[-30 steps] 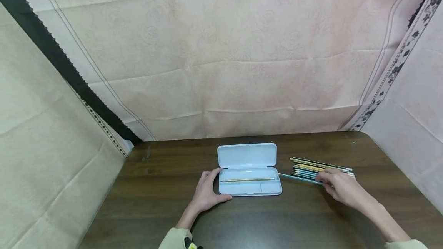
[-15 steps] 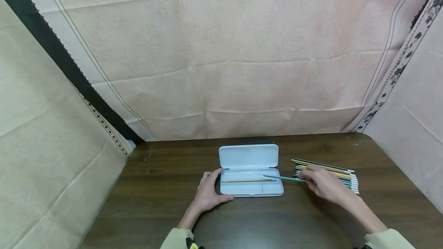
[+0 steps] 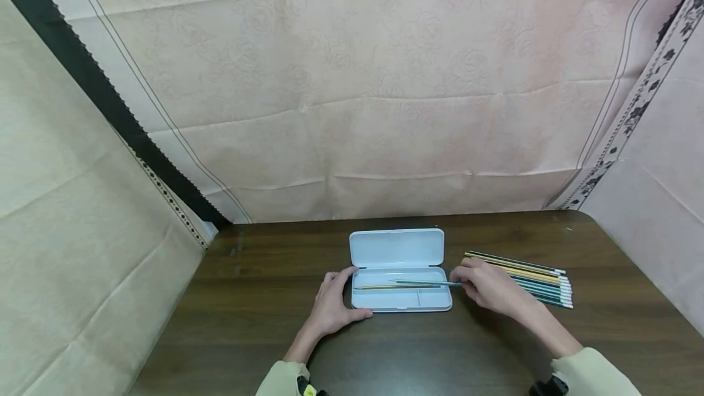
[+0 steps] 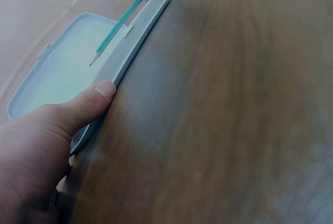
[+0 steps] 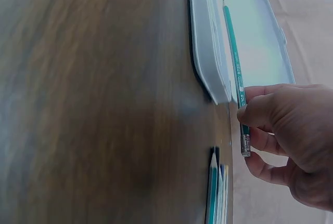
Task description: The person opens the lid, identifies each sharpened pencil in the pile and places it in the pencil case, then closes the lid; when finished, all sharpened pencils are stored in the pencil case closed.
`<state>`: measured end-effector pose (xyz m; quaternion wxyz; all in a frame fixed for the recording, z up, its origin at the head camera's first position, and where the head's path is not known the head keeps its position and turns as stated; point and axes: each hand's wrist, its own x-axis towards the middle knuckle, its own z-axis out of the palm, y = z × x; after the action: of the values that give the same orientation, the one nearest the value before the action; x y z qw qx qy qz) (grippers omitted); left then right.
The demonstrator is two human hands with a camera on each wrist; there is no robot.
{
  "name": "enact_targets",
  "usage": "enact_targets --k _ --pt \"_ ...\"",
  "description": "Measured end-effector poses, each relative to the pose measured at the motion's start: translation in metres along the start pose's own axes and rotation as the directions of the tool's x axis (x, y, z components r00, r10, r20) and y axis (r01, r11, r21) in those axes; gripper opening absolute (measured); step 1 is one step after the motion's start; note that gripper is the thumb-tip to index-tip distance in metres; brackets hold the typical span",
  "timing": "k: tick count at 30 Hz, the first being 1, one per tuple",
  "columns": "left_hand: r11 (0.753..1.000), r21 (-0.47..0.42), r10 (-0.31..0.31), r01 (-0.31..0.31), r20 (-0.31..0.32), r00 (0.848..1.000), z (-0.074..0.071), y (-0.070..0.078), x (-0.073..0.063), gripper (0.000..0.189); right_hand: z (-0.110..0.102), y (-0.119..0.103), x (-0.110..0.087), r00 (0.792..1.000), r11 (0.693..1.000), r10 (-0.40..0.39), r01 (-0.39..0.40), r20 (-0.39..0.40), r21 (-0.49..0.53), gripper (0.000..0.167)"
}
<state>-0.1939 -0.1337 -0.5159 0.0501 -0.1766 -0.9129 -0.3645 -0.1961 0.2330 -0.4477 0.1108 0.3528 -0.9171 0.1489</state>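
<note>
A light-blue pencil case (image 3: 385,302) lies with its lid (image 3: 396,248) raised on the table. My left hand (image 3: 330,309) grips its left end, thumb (image 4: 93,102) along the front edge and fingers at the back corner. One yellowish pencil (image 3: 374,287) lies lengthwise in the case. My right hand (image 3: 492,286) pinches a green pencil (image 5: 234,52) near its eraser end, between thumb and fingers. That pencil hovers above the case's open tray, its sharpened tip pointing left, as the left wrist view (image 4: 117,26) also shows.
To the right, partly behind my right hand, several green, yellow and dark pencils (image 3: 541,277) lie side by side on the brown wooden table (image 3: 264,316). Pale patterned cloth (image 3: 357,109) hangs behind the table and along both sides.
My right hand has moved left from the row of pencils, bringing the green pencil from beside the case to over its tray. My left hand has stayed on the case.
</note>
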Motion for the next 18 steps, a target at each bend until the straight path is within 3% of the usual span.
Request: enact_targets --k 8,18 --pt "1.0 -0.008 0.001 -0.001 -0.003 1.0 -0.001 0.0 0.005 0.095 0.009 -0.008 0.018 0.999 0.999 -0.034 0.034 -0.001 -0.024 0.024" --pt "1.0 -0.013 0.015 -0.015 -0.01 1.0 0.003 -0.005 0.0 0.095 0.018 -0.021 0.032 0.999 0.999 -0.029 0.028 0.043 0.027 0.021"
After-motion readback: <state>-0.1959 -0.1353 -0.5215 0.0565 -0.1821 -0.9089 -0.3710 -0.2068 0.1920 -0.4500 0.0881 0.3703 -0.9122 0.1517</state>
